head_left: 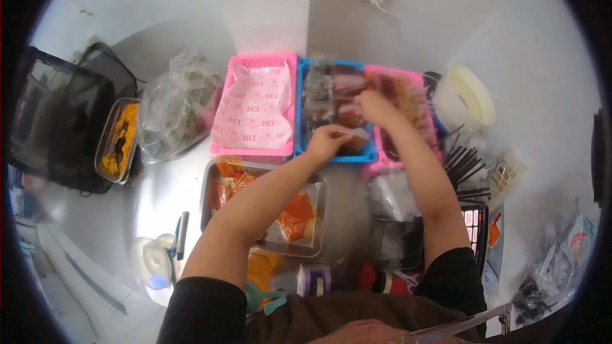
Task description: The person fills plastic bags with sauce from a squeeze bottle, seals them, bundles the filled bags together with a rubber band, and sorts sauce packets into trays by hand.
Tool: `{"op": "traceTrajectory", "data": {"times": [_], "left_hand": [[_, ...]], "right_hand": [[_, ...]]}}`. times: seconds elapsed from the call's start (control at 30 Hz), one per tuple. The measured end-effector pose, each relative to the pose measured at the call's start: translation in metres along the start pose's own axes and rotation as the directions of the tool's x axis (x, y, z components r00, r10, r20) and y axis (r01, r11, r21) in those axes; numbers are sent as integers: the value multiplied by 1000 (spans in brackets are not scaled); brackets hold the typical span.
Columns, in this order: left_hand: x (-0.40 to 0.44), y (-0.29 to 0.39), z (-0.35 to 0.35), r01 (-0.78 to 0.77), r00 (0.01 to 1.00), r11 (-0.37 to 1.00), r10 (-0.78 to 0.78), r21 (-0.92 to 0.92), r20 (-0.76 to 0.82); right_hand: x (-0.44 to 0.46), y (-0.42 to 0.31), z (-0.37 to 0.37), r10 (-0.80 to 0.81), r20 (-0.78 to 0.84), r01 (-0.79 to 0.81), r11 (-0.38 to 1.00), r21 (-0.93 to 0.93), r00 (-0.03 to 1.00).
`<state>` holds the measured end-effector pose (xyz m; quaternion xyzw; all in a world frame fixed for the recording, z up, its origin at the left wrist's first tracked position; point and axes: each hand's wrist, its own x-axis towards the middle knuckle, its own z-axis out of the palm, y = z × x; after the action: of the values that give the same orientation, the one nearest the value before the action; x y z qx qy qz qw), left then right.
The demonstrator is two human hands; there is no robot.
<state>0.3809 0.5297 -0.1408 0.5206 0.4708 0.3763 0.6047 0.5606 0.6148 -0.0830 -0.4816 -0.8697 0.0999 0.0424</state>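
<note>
Both hands are over the blue tray (364, 157), which holds several clear-wrapped dark items. My left hand (326, 143) is closed at the tray's lower part, pinching the edge of a clear plastic wrapper (357, 132). Higher up and to the right, my right hand (373, 106) has its fingers bent together over a wrapped item; what they grip is too small to make out. To the left lies a pink tray (224, 148) lined with printed paper (254, 105). Another pink tray (417, 79) with brown and orange packets stands on the right.
A metal tray (324, 204) with orange-red packets lies below the left forearm. At the left are a plastic bag (178, 108) and a container of yellow food (121, 146). A pale tub (468, 95) and dark sticks (465, 165) are at the right.
</note>
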Motion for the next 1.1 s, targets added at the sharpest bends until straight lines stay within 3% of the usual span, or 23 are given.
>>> {"op": "traceTrajectory", "data": {"times": [0.1, 0.2, 0.3, 0.4, 0.5, 0.6, 0.7, 0.9, 1.1], "left_hand": [[10, -11, 3, -108, 994, 992, 109, 71, -10], [10, -7, 4, -76, 996, 986, 82, 146, -36], [9, -3, 3, -70, 997, 990, 68, 125, 23], [9, -11, 5, -164, 985, 986, 165, 32, -54], [3, -2, -1, 34, 999, 994, -30, 102, -32], [-1, 8, -6, 55, 998, 975, -50, 214, -25], [4, -2, -5, 60, 998, 968, -52, 245, -40], [6, -12, -6, -8, 1000, 992, 6, 122, 17], [3, -10, -6, -56, 998, 988, 52, 145, 30]], "right_hand": [[1, 1, 7, -88, -92, 96, 991, 88, 992], [2, -6, -17, 8, 127, -36, 974, 222, 992], [16, 6, -13, 159, 22, -155, 912, 379, 987], [14, -4, 1, 139, -351, -166, 985, -47, 926], [18, -21, -9, 249, -315, -286, 955, -75, 916], [32, -4, 4, 232, -298, -276, 955, -114, 926], [44, 13, 8, 130, -239, -148, 988, -55, 962], [57, 20, 3, 152, -280, -138, 988, 68, 948], [66, 23, -13, 162, -19, -161, 987, 12, 987]]}}
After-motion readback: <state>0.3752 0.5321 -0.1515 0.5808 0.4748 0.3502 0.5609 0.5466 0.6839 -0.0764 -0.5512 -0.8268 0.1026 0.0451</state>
